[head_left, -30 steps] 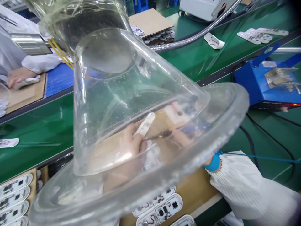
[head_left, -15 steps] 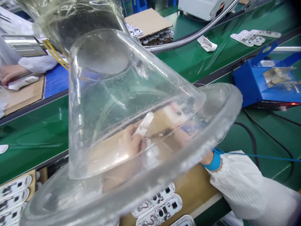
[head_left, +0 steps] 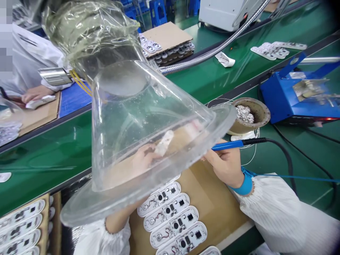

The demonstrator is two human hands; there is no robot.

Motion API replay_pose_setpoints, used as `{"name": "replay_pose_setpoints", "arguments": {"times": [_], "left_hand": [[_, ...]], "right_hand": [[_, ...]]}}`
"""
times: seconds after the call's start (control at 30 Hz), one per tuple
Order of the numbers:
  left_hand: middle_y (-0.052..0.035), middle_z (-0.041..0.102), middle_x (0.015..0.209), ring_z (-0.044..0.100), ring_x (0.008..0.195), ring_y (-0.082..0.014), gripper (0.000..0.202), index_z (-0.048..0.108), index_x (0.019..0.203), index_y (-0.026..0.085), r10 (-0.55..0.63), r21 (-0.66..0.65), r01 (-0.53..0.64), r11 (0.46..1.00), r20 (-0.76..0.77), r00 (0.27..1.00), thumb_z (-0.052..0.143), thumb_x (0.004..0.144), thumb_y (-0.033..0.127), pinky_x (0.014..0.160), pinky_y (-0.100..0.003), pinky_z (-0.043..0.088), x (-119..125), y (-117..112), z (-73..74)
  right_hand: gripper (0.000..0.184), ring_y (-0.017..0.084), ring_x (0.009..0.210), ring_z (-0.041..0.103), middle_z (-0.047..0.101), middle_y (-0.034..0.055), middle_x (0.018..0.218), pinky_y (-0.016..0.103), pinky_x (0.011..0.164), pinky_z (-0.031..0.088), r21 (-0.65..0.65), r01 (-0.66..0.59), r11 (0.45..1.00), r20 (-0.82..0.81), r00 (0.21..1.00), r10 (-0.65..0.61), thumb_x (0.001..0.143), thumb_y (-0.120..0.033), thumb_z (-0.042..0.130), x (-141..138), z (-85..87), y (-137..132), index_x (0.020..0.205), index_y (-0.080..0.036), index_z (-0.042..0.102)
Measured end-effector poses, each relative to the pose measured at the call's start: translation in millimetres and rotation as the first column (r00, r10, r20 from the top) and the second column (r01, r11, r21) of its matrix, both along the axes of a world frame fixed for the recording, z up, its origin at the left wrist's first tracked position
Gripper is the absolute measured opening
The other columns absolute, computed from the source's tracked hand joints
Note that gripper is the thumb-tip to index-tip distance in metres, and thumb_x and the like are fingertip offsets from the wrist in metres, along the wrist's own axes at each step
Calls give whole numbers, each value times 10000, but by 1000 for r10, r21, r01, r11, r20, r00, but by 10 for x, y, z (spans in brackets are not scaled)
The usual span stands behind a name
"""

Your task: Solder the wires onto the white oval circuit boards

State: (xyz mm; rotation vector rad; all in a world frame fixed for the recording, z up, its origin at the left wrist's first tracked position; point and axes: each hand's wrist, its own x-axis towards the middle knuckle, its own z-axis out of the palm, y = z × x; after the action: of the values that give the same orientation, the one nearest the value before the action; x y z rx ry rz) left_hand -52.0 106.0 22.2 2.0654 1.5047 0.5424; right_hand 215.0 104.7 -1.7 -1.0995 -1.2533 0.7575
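A large clear hood point(head_left: 124, 117) stands tilted over the cardboard sheet point(head_left: 204, 202), blurring the left hand point(head_left: 143, 159), whose fingers pinch a small white board point(head_left: 164, 140) beneath it. The right hand point(head_left: 227, 164) grips a blue soldering iron point(head_left: 228, 144), tip hidden behind the hood's rim.

A white sleeve point(head_left: 281, 212) marked with fine grey pinstripes is being worn on the right arm, its cuff being gathered close behind the wrist. A bright blue elastic band point(head_left: 245, 182) is being worn around that wrist, just behind the bare right hand point(head_left: 225, 164), and a thin blue cord point(head_left: 297, 177) is being led away from it toward the right. A matching white sleeve point(head_left: 102, 240) with a puckered cuff is being worn on the left arm
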Motion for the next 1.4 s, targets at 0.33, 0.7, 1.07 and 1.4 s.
{"name": "replay_pose_setpoints", "arguments": {"times": [0.33, 0.7, 1.07, 1.4], "left_hand": [[-35, 617, 1486, 551, 1465, -332, 80, 743, 1025, 341, 46, 72, -49, 996, 40, 998, 675, 1036, 383, 1230, -621, 499, 31, -47, -112], [-15, 594, 1514, 530, 1481, -313, 160, 763, 968, 333, 38, 42, -41, 998, 76, 996, 642, 1057, 387, 1269, -622, 459, 2, -40, -222], [-94, 636, 1460, 551, 1440, -380, 134, 731, 883, 309, 23, -12, -22, 1000, 55, 998, 718, 986, 393, 1192, -702, 491, 78, -50, -75], [-119, 602, 1430, 558, 1414, -357, 150, 642, 872, 252, 54, 0, -54, 999, 34, 998, 641, 1006, 317, 1195, -649, 475, 129, -64, -103]], "right_hand": [[265, 142, 541, 651, 687, -21, 580, 249, 529, 524, -5, 2, 1000, 6, 1000, -2, 891, -170, 701, 0, 99, 13, 635, -235, 700], [151, 133, 499, 614, 696, -30, 595, 245, 480, 496, -47, 7, 999, -17, 1000, -8, 876, -162, 718, 4, 89, -106, 753, -238, 762], [246, 200, 697, 790, 833, 26, 809, 279, 604, 638, -66, -21, 998, -26, 999, 20, 883, -140, 728, -29, 4, -150, 659, -242, 735], [118, 211, 778, 802, 845, 19, 880, 304, 704, 665, -50, -52, 997, 3, 999, 53, 914, -162, 755, -32, -99, -160, 935, -246, 834]]}}
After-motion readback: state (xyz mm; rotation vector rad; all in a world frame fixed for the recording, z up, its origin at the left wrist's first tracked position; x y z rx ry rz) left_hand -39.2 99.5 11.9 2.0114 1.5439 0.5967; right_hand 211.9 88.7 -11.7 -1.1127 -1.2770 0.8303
